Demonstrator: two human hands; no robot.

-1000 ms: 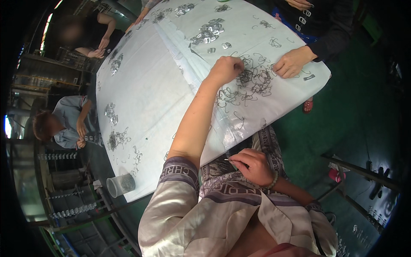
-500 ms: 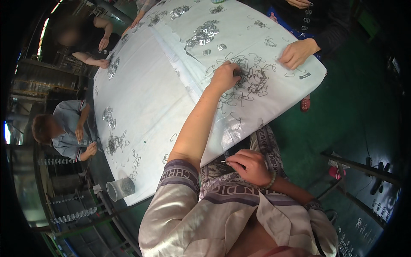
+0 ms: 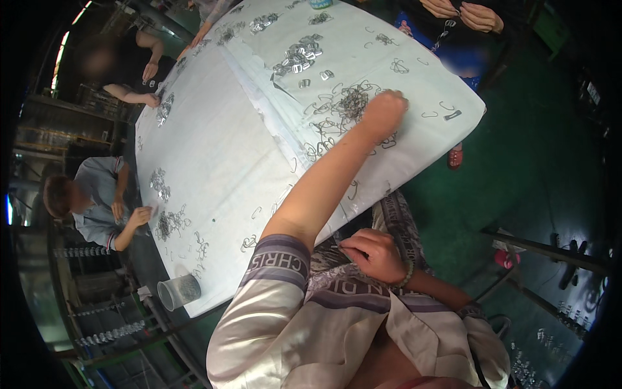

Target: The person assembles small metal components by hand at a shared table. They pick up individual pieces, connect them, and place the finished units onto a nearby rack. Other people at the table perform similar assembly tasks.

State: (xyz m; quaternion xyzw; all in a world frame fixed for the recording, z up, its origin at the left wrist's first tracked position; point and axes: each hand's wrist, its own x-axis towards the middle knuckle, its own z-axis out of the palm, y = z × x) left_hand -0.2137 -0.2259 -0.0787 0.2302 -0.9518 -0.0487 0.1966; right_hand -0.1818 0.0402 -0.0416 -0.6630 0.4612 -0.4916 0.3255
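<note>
Wire hooks (image 3: 354,104), dark and bent, lie tangled in a heap on the white-covered table (image 3: 207,155), inward from its right corner, with looser hooks scattered toward the near edge. Your left hand (image 3: 387,110) reaches over the right side of that heap, fingers curled down; I cannot tell whether they grip a hook. Your right hand (image 3: 376,255) is off the surface, in front of your lap and beyond the near edge; its thumb and index finger pinch a small thin piece (image 3: 336,247), too small to identify. A beaded bracelet (image 3: 409,272) circles that wrist.

Farther from you than the hooks, silver slide buckles (image 3: 299,57) sit piled, with 2 buckles just beside them. A flat grey piece (image 3: 452,115) lies near the right corner. At the near left corner is a plastic cup (image 3: 178,293). Beyond the right edge, a co-worker's 2 hands (image 3: 481,17) hold a string of buckles (image 3: 444,34).
</note>
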